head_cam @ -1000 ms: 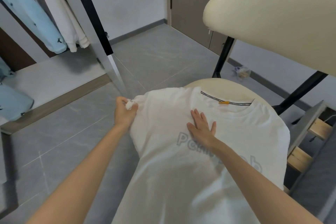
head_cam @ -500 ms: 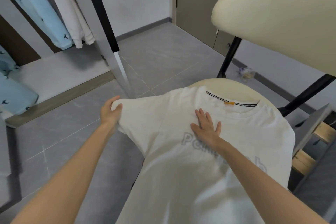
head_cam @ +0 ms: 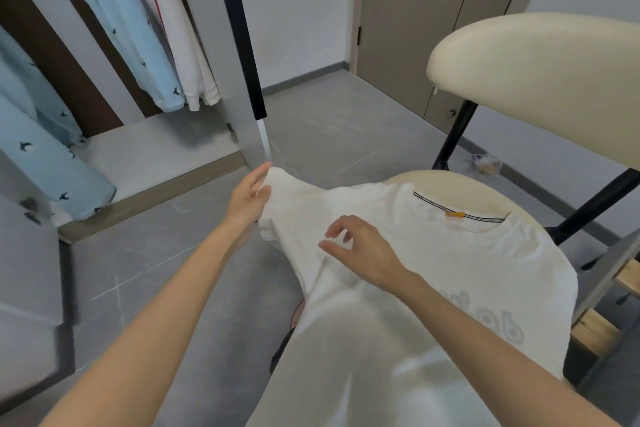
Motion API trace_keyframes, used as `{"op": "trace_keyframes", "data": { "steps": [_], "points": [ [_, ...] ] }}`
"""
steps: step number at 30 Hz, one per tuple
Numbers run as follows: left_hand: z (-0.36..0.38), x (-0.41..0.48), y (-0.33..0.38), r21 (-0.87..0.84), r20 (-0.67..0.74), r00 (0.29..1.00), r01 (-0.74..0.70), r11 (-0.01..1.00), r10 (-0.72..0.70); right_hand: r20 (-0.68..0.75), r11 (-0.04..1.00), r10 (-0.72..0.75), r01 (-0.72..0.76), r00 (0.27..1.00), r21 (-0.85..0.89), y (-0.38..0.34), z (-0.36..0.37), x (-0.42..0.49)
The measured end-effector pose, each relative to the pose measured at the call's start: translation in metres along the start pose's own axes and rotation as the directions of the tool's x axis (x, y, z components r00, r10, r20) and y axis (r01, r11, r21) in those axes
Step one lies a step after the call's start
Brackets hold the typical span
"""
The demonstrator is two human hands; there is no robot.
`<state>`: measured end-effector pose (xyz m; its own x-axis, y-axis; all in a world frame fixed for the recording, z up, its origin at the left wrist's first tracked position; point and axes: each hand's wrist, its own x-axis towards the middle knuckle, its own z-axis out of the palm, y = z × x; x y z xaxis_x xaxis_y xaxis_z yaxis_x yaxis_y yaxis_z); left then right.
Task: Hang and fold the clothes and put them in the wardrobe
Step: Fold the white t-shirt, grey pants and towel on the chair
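Observation:
A white T-shirt [head_cam: 433, 274] with grey lettering lies spread front-up over the cream chair seat [head_cam: 460, 184], its hem running off toward me. My left hand [head_cam: 247, 199] pinches the end of the shirt's left sleeve, stretched out to the left past the seat's edge. Just above the shirt's chest, my right hand [head_cam: 360, 246] hovers with its fingers loosely curled and nothing in them. The open wardrobe [head_cam: 145, 152] stands at the left, with light blue and white garments [head_cam: 138, 45] hanging inside.
The chair's cream backrest [head_cam: 540, 73] on black legs rises at the right. A wardrobe door edge with a black strip [head_cam: 239, 31] stands just beyond my left hand. Wooden slats [head_cam: 595, 333] sit low at the right. Grey tiled floor [head_cam: 322, 135] stretches toward closed doors [head_cam: 415, 17].
My left hand has drawn the sleeve out further to the left. My right hand has lifted off the shirt's chest and its fingers have curled. The view has tilted up.

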<state>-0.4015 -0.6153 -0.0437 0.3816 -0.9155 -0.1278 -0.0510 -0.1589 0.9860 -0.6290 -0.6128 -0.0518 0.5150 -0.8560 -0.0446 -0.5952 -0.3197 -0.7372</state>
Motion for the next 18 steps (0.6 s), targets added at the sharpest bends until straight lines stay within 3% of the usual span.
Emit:
{"op": "trace_keyframes", "data": {
  "steps": [4,8,12,16,18],
  "points": [
    [-0.001,0.002,0.009,-0.044,0.024,0.998,0.066,0.997,-0.065,-0.001,0.952,-0.110,0.105,0.994,-0.289,-0.027,0.037,-0.007],
    [-0.004,0.004,0.015,-0.067,0.056,0.995,0.086,0.994,-0.082,-0.064,0.946,-0.073,0.049,0.995,-0.321,-0.032,0.055,0.001],
    [-0.008,0.005,0.011,-0.072,-0.009,0.991,0.129,0.989,-0.130,0.014,0.977,0.000,0.003,1.000,-0.215,-0.023,0.058,0.010],
    [-0.011,-0.004,-0.036,-0.197,-0.047,0.948,0.300,0.933,-0.315,0.172,0.994,0.060,-0.042,0.983,-0.103,-0.005,0.057,0.017],
    [-0.011,-0.012,-0.070,-0.180,-0.077,0.894,0.423,0.888,-0.441,0.239,0.971,0.052,0.007,0.970,-0.240,0.008,0.058,0.018]
  ]
}}
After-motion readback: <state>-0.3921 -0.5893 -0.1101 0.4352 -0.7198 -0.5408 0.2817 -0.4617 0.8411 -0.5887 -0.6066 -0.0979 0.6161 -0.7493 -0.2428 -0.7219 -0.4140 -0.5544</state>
